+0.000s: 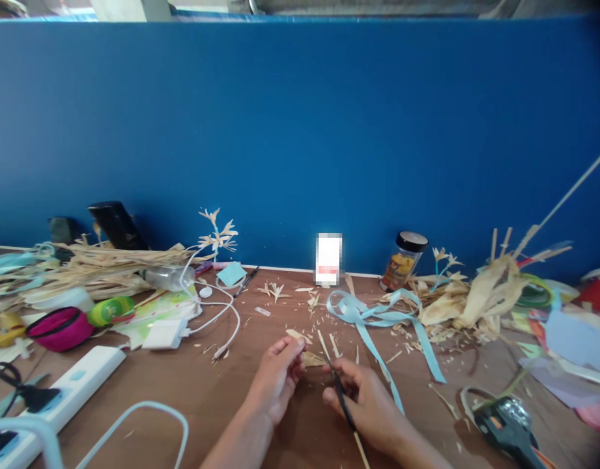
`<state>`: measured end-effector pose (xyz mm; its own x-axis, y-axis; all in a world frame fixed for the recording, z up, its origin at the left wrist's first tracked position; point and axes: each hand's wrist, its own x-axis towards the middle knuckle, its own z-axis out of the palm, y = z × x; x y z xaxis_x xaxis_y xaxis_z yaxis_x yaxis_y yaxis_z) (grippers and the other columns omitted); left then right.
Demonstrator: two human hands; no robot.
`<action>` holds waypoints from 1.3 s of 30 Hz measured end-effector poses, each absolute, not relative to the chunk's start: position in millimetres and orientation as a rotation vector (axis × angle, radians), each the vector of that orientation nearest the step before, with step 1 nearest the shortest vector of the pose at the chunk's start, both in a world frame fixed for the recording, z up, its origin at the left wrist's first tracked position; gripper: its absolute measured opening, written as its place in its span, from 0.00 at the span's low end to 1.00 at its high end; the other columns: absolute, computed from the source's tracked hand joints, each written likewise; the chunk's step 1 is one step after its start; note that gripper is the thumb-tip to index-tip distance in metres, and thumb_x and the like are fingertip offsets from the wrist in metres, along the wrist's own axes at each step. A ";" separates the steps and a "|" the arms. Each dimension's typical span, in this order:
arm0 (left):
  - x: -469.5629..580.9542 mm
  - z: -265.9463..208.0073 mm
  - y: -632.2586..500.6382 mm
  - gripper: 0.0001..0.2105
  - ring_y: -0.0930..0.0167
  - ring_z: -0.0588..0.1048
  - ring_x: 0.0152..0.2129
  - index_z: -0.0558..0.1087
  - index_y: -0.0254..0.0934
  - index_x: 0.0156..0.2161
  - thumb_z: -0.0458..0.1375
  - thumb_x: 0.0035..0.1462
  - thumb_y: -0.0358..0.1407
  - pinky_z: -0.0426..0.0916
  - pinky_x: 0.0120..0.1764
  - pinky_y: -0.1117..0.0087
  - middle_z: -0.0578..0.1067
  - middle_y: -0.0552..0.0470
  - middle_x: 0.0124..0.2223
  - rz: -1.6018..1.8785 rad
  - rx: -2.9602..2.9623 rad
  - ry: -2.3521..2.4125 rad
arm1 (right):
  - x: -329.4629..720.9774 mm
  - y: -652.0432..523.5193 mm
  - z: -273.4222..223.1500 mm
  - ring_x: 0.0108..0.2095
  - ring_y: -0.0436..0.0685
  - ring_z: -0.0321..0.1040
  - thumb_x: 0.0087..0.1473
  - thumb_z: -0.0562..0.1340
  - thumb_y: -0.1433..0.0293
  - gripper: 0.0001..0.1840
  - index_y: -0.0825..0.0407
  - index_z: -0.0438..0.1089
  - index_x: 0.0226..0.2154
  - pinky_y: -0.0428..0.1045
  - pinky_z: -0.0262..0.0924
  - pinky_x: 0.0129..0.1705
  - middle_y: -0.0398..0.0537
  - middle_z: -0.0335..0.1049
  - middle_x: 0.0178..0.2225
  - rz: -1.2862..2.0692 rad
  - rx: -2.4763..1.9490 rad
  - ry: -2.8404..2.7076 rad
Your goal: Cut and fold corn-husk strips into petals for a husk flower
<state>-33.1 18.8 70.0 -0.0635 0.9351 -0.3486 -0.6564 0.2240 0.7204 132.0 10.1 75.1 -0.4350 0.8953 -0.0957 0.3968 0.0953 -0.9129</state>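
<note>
My left hand (280, 374) is closed in a pinch, with a small pale piece of dried husk (298, 335) at its fingertips. In my right hand (365, 397) is a thin stick (342, 397), pale at both ends and dark along its middle; its far end points up and away from me. The two hands are close together but apart above the brown table (300, 443). Husk scraps (313, 359) lie just beyond the fingers. A light-blue ribbon (378, 345) trails past the right hand.
A glue gun (507, 423) and a husk bundle (490, 293) lie right. A lidded jar (402, 260) and a phone-like bright screen (328, 259) stand near the blue partition (300, 130). Left are a power strip (75, 391), white charger (165, 332), pink pouch (60, 327) and husk flowers (217, 231).
</note>
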 end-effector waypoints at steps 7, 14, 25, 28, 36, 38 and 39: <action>-28.4 70.7 17.5 0.05 0.81 0.68 0.17 0.71 0.31 0.26 0.63 0.42 0.30 0.67 0.21 0.83 0.71 0.54 0.24 1.364 0.343 0.897 | 129.0 6.7 81.1 0.24 0.50 0.59 0.45 0.57 0.63 0.12 0.51 0.68 0.33 0.42 0.49 0.26 0.41 0.66 0.23 0.955 -1.393 -2.178; -25.1 70.1 16.4 0.04 0.81 0.68 0.16 0.70 0.31 0.26 0.62 0.43 0.28 0.67 0.20 0.83 0.70 0.55 0.21 1.343 0.312 0.899 | 129.8 7.1 80.6 0.25 0.49 0.59 0.47 0.56 0.63 0.12 0.52 0.68 0.33 0.42 0.48 0.26 0.41 0.67 0.24 0.966 -1.371 -2.176; -27.0 67.3 17.2 0.03 0.82 0.68 0.17 0.71 0.30 0.28 0.60 0.45 0.29 0.68 0.21 0.83 0.71 0.53 0.24 1.315 0.343 0.934 | 129.7 11.9 71.1 0.21 0.48 0.56 0.49 0.55 0.62 0.12 0.52 0.65 0.35 0.42 0.45 0.21 0.38 0.62 0.20 1.044 -1.336 -2.047; -28.7 68.4 18.2 0.04 0.82 0.68 0.17 0.71 0.31 0.28 0.60 0.45 0.30 0.67 0.20 0.84 0.73 0.51 0.27 1.331 0.361 0.978 | 138.5 19.7 68.9 0.19 0.48 0.56 0.47 0.57 0.62 0.16 0.49 0.60 0.40 0.42 0.43 0.20 0.35 0.61 0.17 0.863 -1.523 -2.007; -35.4 73.9 19.8 0.05 0.83 0.66 0.16 0.71 0.31 0.27 0.61 0.44 0.32 0.65 0.19 0.85 0.73 0.51 0.28 1.375 0.425 1.019 | 166.9 30.1 79.3 0.25 0.53 0.63 0.41 0.62 0.59 0.12 0.47 0.60 0.26 0.44 0.42 0.24 0.40 0.66 0.22 0.289 -1.872 -2.212; -38.3 75.8 20.9 0.05 0.83 0.66 0.16 0.70 0.31 0.27 0.61 0.44 0.32 0.65 0.19 0.85 0.72 0.52 0.27 1.408 0.424 1.022 | 167.5 27.9 83.0 0.26 0.54 0.64 0.41 0.62 0.60 0.12 0.47 0.61 0.28 0.44 0.43 0.25 0.41 0.66 0.23 0.295 -1.865 -2.221; -39.8 77.0 21.4 0.06 0.83 0.66 0.16 0.70 0.31 0.26 0.61 0.43 0.32 0.65 0.19 0.84 0.72 0.52 0.27 1.430 0.420 1.022 | 167.6 27.0 84.6 0.27 0.54 0.64 0.41 0.62 0.61 0.13 0.47 0.61 0.30 0.44 0.44 0.25 0.41 0.66 0.25 0.302 -1.849 -2.221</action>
